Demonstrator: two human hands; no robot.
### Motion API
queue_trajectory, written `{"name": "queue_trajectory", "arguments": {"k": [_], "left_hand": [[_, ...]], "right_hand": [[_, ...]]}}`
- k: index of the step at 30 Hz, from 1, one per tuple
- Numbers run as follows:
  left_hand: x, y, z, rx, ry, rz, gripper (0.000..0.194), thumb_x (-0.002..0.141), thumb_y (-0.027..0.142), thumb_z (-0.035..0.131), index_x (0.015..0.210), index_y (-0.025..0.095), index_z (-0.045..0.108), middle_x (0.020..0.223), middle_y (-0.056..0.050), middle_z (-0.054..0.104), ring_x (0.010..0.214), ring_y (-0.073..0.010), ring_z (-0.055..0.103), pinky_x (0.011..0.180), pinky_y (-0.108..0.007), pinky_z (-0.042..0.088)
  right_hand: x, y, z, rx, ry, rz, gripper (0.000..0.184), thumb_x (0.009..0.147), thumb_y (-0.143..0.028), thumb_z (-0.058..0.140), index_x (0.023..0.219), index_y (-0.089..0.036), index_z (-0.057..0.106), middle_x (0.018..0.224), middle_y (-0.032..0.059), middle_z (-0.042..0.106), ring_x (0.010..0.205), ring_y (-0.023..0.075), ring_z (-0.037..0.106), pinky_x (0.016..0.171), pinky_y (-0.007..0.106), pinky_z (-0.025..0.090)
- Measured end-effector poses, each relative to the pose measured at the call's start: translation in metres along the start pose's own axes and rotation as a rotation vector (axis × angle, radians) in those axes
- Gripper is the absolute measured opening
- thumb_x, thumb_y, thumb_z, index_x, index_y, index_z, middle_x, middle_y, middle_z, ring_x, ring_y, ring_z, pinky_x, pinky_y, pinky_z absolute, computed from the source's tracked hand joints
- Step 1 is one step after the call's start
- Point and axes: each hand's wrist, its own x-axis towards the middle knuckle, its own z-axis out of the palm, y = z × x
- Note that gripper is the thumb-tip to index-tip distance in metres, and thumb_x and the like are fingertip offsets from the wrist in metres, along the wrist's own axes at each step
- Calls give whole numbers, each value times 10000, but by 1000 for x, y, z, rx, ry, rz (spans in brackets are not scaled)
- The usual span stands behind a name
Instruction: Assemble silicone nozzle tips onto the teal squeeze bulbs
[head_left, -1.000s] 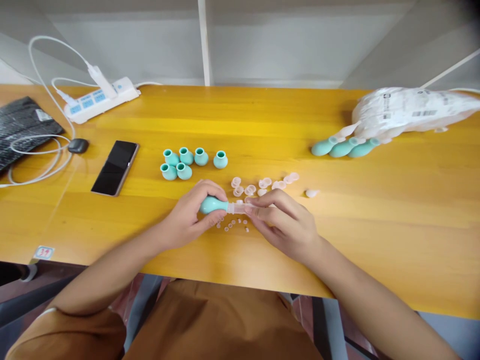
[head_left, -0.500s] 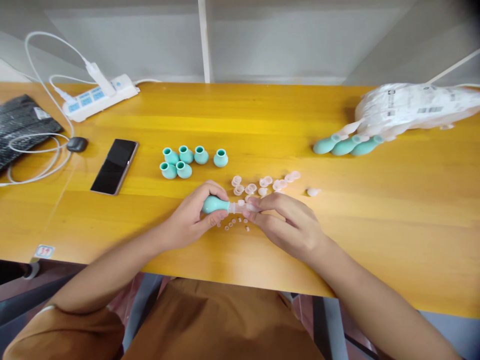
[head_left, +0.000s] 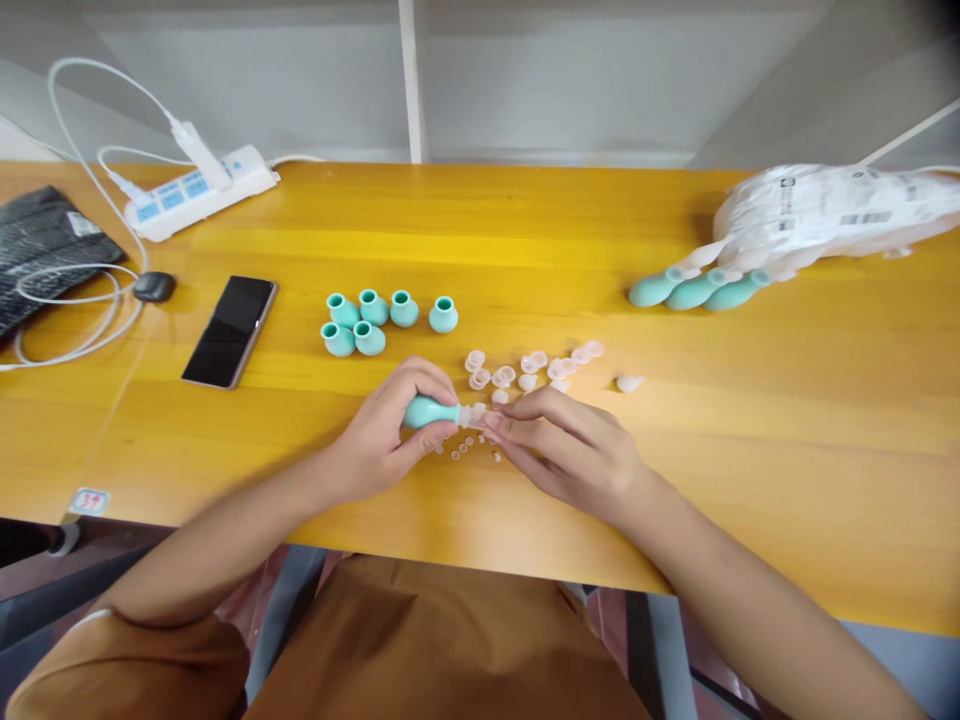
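Over a yellow wooden table (head_left: 787,480), gripping with the left hand (head_left: 382,425) and pinching with the right hand (head_left: 574,440), to the right of a black rectangular phone (head_left: 231,332).
Right of and nearer than the phone, holding a smooth mint-green pear-shaped bulb (head_left: 429,411) between thumb and fingers; near the phone's right side, six open-mouthed round mint-green bulbs (head_left: 374,312); farther right, pinching a translucent plastic tube (head_left: 472,418) at the held bulb's mouth; well right, translucent plastic caps (head_left: 504,376); lower right, tiny translucent rings (head_left: 455,455).
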Motion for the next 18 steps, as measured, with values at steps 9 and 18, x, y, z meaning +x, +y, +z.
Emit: {"name": "queue_trajectory", "arguments": {"k": [9, 18], "left_hand": [[2, 0, -3, 105, -35, 88, 177, 1119, 283, 722, 1241, 246, 600, 1187, -78, 687, 1071, -229, 698, 889, -373, 586], [0, 1, -1, 79, -10, 95, 169, 1110, 263, 738, 1214, 238, 608, 1175, -71, 688, 1067, -218, 703, 900, -364, 588]], "right_hand": [[-3, 4, 1, 128, -21, 50, 386, 1040, -66, 766, 1394, -209, 710, 1046, 88, 779, 882, 208, 799, 708, 324, 684], [0, 1, 2, 267, -5, 151, 308, 1046, -81, 768, 1335, -184, 739, 1083, 107, 825, 960, 219, 824, 810, 339, 708]]}}
